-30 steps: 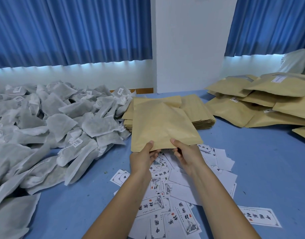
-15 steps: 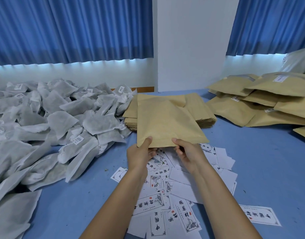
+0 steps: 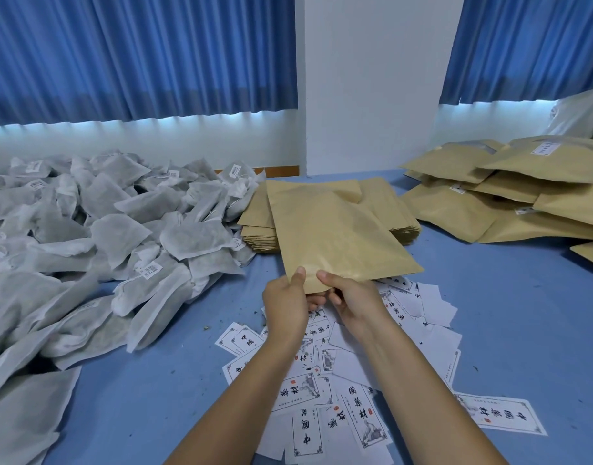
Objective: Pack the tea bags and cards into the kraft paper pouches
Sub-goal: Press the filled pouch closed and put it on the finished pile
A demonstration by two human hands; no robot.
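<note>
**Paper pouch, held at its near edge**

Left hand (image 3: 286, 305) and right hand (image 3: 350, 297): both pinch the near edge of one flat paper pouch (image 3: 338, 236), raised above the blue table (image 3: 509, 307).
Behind it: stack of empty pouches (image 3: 394, 214).
Left: heap of tea bags (image 3: 120, 236).
Under the forearms: loose printed cards (image 3: 325, 407).
Right: pile of filled pouches (image 3: 509, 193).

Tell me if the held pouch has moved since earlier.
Yes. The held pouch has slid rightward; its near right corner now reaches the right end of the empty-pouch stack behind.
</note>
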